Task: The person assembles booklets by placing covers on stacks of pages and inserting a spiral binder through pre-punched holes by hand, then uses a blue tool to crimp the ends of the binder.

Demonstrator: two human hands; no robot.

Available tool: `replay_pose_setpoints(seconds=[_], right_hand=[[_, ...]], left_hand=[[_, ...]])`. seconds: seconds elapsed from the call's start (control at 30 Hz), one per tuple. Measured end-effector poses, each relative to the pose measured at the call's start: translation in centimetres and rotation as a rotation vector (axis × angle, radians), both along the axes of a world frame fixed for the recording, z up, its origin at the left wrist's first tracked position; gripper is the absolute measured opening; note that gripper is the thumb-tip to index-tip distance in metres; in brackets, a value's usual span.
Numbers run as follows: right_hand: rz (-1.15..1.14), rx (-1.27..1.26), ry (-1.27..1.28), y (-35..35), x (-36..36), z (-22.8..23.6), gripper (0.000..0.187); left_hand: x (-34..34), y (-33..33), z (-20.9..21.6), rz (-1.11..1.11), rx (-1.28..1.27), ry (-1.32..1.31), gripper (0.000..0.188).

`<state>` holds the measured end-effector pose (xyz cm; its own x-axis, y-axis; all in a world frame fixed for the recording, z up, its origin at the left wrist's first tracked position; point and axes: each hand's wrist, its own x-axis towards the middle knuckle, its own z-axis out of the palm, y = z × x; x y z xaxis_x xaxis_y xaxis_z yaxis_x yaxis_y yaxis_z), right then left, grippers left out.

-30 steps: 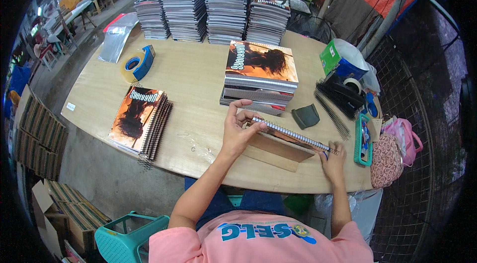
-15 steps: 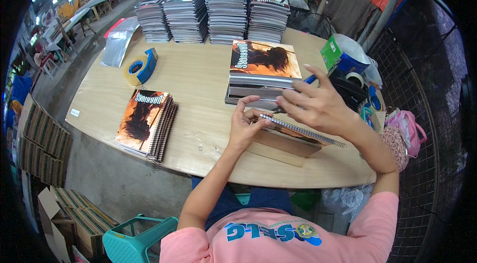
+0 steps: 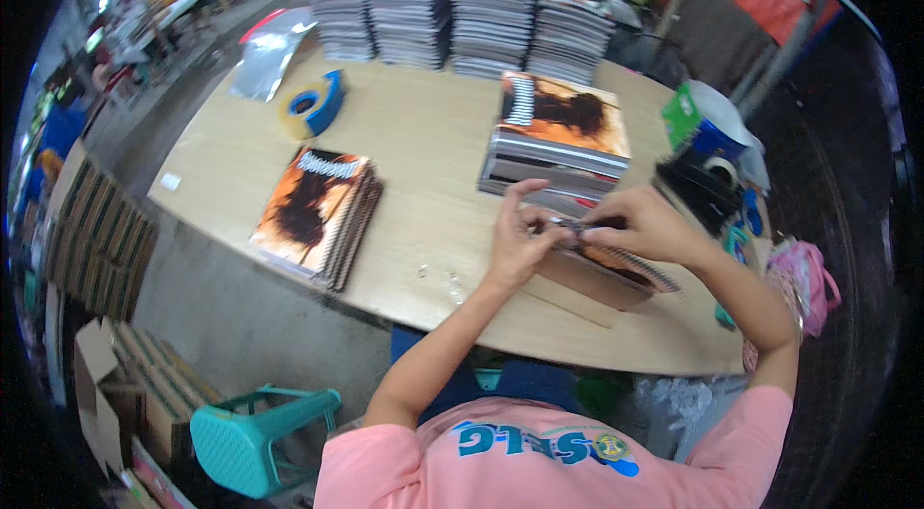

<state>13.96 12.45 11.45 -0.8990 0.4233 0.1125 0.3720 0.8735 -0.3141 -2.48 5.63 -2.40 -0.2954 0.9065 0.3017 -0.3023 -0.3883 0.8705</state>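
Fingers, narrowly apart, on end of coil-bound notebook

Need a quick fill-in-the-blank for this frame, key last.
Of the notebook's left and right ends, the left hand and right hand are at the ____ one.
The tape dispenser is coloured ____.
The tall stacks along the table's far edge number ____.

Missing: left; blue; four.

left fingers | right fingers | spiral notebook: both at left end
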Motion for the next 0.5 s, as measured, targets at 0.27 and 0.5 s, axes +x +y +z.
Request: replay_pose_setpoints(seconds=[0.27, 0.5], right_hand=[[-0.690, 0.032, 0.293, 0.4, 14.6, -6.3, 0.028], [-0.936, 0.064, 0.177, -3.3, 17.8, -17.8, 0.042]], left_hand=[[-1.2, -0.2, -4.0, 0.141, 0.020, 0.192, 0.061], [-0.4, -0.2, -2.8, 0.376, 0.143, 0.657, 0.033]])
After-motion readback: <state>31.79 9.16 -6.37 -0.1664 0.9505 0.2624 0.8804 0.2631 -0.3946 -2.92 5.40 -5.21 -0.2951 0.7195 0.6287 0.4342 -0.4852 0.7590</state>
